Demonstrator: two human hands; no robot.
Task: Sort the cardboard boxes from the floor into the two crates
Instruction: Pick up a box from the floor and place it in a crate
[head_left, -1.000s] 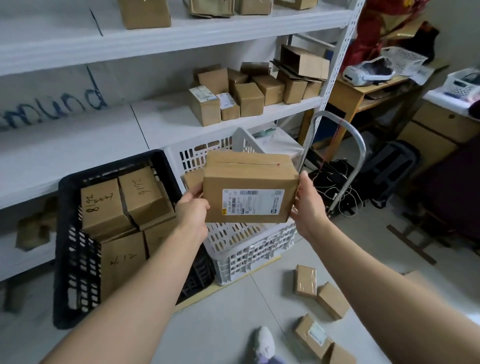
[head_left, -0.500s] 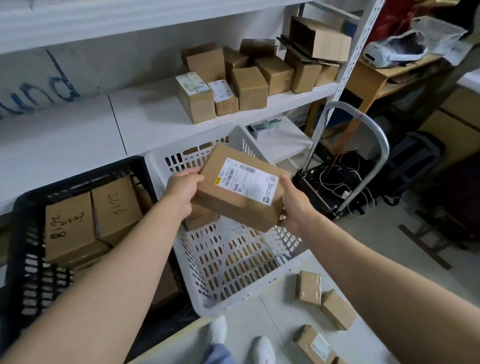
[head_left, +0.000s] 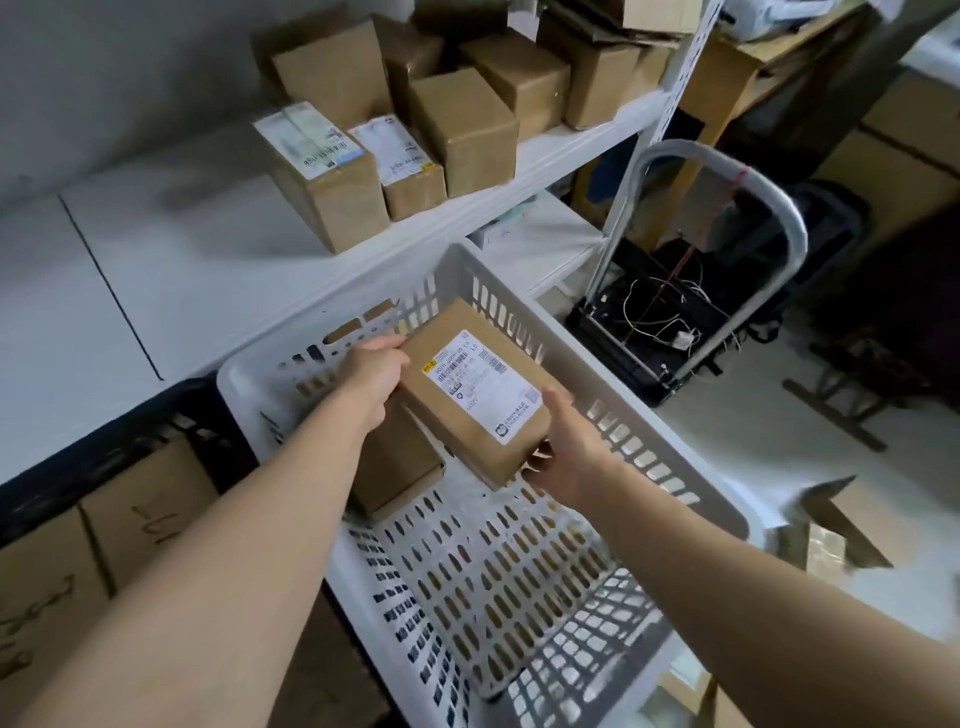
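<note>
Lowering a labelled box (head_left: 478, 395) into the white crate (head_left: 241, 387), by the look of it. The shelf rack (head_left: 208, 249) runs behind everything, with a cluster of brown boxes (head_left: 467, 124) on the right half of its board, up to the front edge. The white crate sits in front of and below that edge. The black crate (head_left: 156, 423) is against its left side and holds boxes with handwritten numbers (head_left: 145, 499). A trolley handle (head_left: 779, 218) stands off the white crate's far right corner. A few loose boxes (head_left: 841, 525) lie on the floor past its right rim. The held box is over the far-left part of the white crate, tilted, label up, not yet down. One plain box (head_left: 395, 467) already lies on the crate floor against the left wall, partly under it. Left hand (head_left: 371, 371) grips the far end, fingers curled on the corner. Right hand (head_left: 569, 447) clamps the near end, thumb on top beside the label, fingers underneath. Risks: let go at this tilt and it likely lands half on the lying box and stays propped up, which wastes floor space for later boxes. Releasing one hand first could swing the low corner into the perforated floor. Sorting rule can't be read from here. If label versus handwriting is the split, white looks right.
</note>
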